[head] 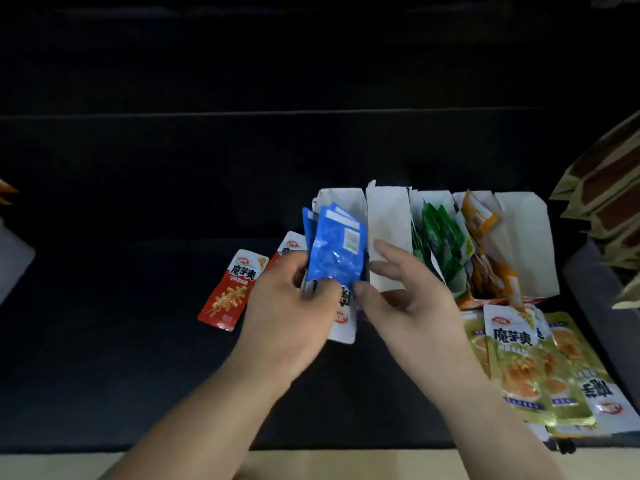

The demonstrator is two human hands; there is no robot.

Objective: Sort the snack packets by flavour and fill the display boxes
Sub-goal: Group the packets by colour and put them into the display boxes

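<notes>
Gripping blue packets [337,251] with left hand [287,299] over leftmost display box [341,200]. Right hand [408,292] loose, fingers straight, thumb by the packets.

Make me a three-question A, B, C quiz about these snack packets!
1. Where are the red packets? A in a bowl; B flat on the dark table; C on the floor.
2. What colour packets does the left hand grip? A blue; B pink; C black.
3. The right hand has its fingers: A in a fist; B stretched out; C hidden.
Answers: 1 B, they lie left of the boxes. 2 A, blue wrappers show above it. 3 B, they point straight, not curled.
</notes>
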